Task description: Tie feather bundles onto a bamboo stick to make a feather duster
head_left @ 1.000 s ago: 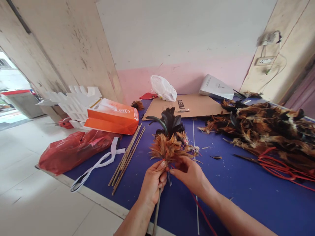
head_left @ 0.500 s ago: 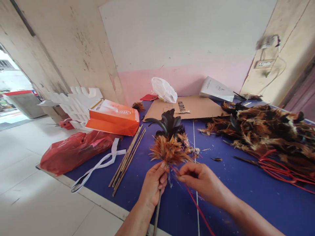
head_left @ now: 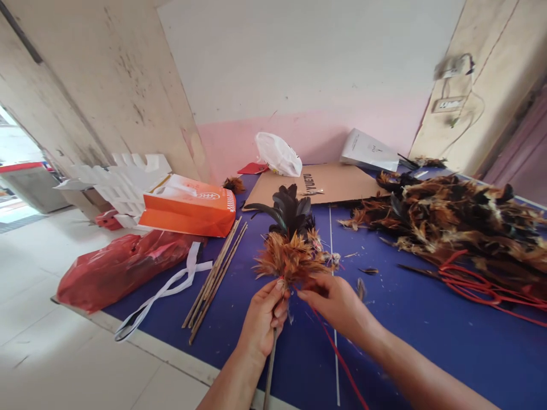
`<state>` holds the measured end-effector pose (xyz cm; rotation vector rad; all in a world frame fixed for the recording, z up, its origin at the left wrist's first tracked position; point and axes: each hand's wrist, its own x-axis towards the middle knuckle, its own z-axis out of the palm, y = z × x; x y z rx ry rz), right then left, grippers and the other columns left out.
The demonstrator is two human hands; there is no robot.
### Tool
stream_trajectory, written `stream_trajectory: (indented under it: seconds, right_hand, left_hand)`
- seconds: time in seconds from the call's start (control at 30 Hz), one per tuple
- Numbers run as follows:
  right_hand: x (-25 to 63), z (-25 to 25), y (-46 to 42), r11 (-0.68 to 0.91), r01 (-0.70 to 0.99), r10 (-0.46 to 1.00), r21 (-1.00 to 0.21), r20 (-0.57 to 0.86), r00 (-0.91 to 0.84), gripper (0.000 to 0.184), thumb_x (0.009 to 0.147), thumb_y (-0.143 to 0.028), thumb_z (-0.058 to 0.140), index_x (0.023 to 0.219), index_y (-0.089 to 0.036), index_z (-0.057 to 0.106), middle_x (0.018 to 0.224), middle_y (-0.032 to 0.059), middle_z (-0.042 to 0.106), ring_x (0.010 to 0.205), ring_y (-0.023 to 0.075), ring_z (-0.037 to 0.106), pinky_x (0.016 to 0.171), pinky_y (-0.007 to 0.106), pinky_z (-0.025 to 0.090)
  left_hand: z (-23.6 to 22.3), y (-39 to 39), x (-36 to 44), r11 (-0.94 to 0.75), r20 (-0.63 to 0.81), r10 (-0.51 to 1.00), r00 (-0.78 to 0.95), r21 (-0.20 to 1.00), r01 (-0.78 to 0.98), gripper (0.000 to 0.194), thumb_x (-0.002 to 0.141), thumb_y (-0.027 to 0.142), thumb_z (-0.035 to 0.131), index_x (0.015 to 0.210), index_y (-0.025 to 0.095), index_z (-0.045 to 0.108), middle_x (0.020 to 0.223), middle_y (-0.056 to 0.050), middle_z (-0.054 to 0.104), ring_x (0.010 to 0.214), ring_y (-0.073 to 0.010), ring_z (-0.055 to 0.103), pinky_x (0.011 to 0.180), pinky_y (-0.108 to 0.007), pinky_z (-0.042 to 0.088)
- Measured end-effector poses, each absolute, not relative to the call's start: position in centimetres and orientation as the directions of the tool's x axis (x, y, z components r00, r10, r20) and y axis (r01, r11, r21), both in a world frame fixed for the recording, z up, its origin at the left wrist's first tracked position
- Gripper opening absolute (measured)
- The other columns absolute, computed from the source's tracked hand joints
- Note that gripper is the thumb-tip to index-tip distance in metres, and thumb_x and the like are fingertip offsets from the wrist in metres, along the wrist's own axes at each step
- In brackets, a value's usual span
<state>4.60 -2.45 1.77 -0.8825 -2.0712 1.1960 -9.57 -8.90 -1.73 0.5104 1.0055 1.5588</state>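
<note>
My left hand (head_left: 265, 312) is wrapped round the thin stick (head_left: 270, 370) of a feather duster, just below its feathers. Brown-orange feathers (head_left: 288, 256) ring the stick, and dark black feathers (head_left: 291, 208) fan out above them. My right hand (head_left: 333, 297) is closed close against the lower right of the brown feathers, thumb and fingers at a red cord (head_left: 342, 360). That cord runs from the binding point down to the table's near side. The right fingertips are partly hidden by feathers. A small loose feather (head_left: 361, 289) shows just beyond the right hand.
Several thin sticks (head_left: 216, 279) lie left of the duster, near a white strap (head_left: 171, 289), a red plastic bag (head_left: 123, 267) and an orange bag (head_left: 188, 208). Cardboard (head_left: 342, 183) lies behind. A feather pile (head_left: 453, 222) and coiled red cord (head_left: 482, 287) lie right.
My right hand has moved up and left, in against the brown feathers. My left hand still grips the stick. The small feather beyond my right hand now shows. The view has shifted slightly.
</note>
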Motion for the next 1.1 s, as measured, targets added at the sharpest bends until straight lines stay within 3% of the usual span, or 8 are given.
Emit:
stream_trajectory:
  seconds: [0.17,0.43,0.63,0.7,0.8,0.9,1.0,1.1]
  right_hand:
    - [1.1,0.0,-1.9,0.25,-0.012,0.815,-0.968,0.217,-0.538,0.022,0.075,-0.029,0.055,0.087,-0.013,0.063,0.08,0.0062,0.067,0.076,0.0188,0.061,0.068,0.028,0.047]
    - [1.0,-0.3,-2.2,0.256,0.045,0.86,-0.966,0.206,-0.467,0.02,0.074,-0.031,0.055,0.074,-0.013,0.062,0.067,0.0029,0.064,0.063,0.015,0.055,0.058,0.024,0.043]
    - [0.9,-0.5,-2.0,0.229,0.01,0.868,-0.973,0.199,-0.454,0.018,0.073,-0.031,0.057,0.068,-0.013,0.06,0.063,0.0013,0.059,0.06,0.0129,0.051,0.057,0.023,0.042]
    - [0.8,-0.6,-2.1,0.168,-0.01,0.884,-0.986,0.155,-0.44,0.019,0.071,-0.032,0.059,0.068,-0.014,0.058,0.062,0.0008,0.058,0.059,0.012,0.051,0.056,0.023,0.042]
    - [0.8,-0.5,-2.6,-0.057,-0.043,0.87,-0.997,-0.029,-0.493,0.028,0.07,-0.04,0.06,0.081,-0.015,0.055,0.067,0.0003,0.057,0.053,0.0104,0.051,0.048,0.021,0.042]
    - [1.2,0.0,-3.1,-0.241,0.022,0.737,-0.97,-0.198,-0.646,0.036,0.073,-0.051,0.053,0.085,-0.017,0.051,0.063,-0.0028,0.052,0.038,0.0066,0.042,0.033,0.018,0.03]
    - [1.8,0.6,-3.2,-0.123,0.141,0.704,-0.982,-0.187,-0.685,0.036,0.075,-0.051,0.05,0.068,-0.016,0.051,0.048,-0.0075,0.037,0.035,0.0037,0.026,0.033,0.017,0.019]
    - [2.3,1.1,-3.1,0.218,0.196,0.779,-0.956,0.049,-0.625,0.032,0.077,-0.039,0.051,0.058,-0.014,0.054,0.047,-0.0051,0.037,0.044,0.0058,0.03,0.041,0.019,0.025]
  left_hand:
    - [-1.4,-9.0,-9.2,-0.008,-0.192,0.937,-0.293,0.825,-0.565,0.028,0.066,0.036,0.068,0.068,0.013,0.054,0.045,0.008,0.041,0.029,0.0021,0.02,0.029,-0.012,0.011]
    - [-1.2,-9.0,-8.7,-0.057,-0.15,0.921,-0.36,0.861,-0.506,0.027,0.067,0.036,0.067,0.07,0.011,0.057,0.054,0.005,0.048,0.034,0.0013,0.025,0.03,-0.012,0.014]
    - [-1.4,-9.1,-8.6,-0.024,-0.157,0.926,-0.344,0.883,-0.469,0.027,0.072,0.038,0.061,0.065,0.013,0.055,0.043,0.008,0.037,0.032,0.0,0.021,0.031,-0.013,0.013]
    - [-1.5,-9.1,-8.6,-0.019,-0.162,0.925,-0.345,0.885,-0.466,0.026,0.073,0.037,0.061,0.066,0.013,0.056,0.044,0.007,0.037,0.033,0.0001,0.02,0.031,-0.014,0.012]
    - [-1.5,-9.1,-8.7,-0.05,-0.145,0.912,-0.384,0.889,-0.456,0.023,0.07,0.035,0.064,0.071,0.013,0.058,0.052,0.006,0.044,0.034,0.0007,0.023,0.032,-0.014,0.013]
    - [-1.1,-9.1,-8.9,-0.063,-0.131,0.895,-0.427,0.91,-0.41,0.025,0.068,0.036,0.065,0.074,0.013,0.059,0.052,0.006,0.043,0.035,0.0001,0.023,0.033,-0.014,0.014]
    - [-0.3,-9.3,-9.1,-0.039,-0.101,0.892,-0.441,0.954,-0.298,0.025,0.071,0.04,0.062,0.075,0.015,0.058,0.042,0.009,0.032,0.034,-0.0019,0.021,0.034,-0.015,0.014]
    - [0.4,-9.5,-9.3,-0.051,-0.018,0.897,-0.442,0.988,-0.144,0.025,0.073,0.041,0.058,0.074,0.016,0.058,0.041,0.009,0.03,0.036,-0.0037,0.023,0.035,-0.015,0.016]
